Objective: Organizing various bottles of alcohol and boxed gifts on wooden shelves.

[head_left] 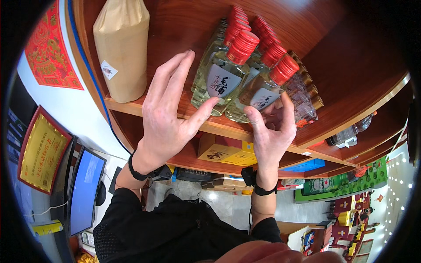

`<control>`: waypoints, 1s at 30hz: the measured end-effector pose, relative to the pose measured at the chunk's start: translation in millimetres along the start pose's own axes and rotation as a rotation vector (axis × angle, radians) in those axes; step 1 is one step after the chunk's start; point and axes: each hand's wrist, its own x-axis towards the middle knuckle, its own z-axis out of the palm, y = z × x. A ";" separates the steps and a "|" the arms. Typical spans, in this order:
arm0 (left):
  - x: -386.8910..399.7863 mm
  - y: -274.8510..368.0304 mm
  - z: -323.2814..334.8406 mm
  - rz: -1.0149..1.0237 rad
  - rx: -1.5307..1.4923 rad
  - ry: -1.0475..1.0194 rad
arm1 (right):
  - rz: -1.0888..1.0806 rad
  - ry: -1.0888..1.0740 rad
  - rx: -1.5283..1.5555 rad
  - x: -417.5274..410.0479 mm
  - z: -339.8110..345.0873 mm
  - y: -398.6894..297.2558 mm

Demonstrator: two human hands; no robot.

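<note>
My left hand is spread along the left side of two rows of clear glass liquor bottles with red screw caps. Its thumb tip overlaps the lower part of the front left bottle; contact cannot be told. Around the lower front and right side of the front right bottle, my right hand has its thumb and index finger apart. Its other fingers are partly hidden, and no firm grip shows. Both bottles stand upright near the front edge of a wooden shelf, with several more behind them.
A tall paper-wrapped bottle stands left on the shelf. Gold-capped small bottles line the right side, close to my right hand. Yellow boxes occupy the shelf below. A monitor and a framed gold plaque are at lower left.
</note>
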 end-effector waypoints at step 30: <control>-1.1 11.3 6.7 -0.040 -0.065 -0.161 | -0.145 -0.085 -0.284 -2.7 -2.5 -18.3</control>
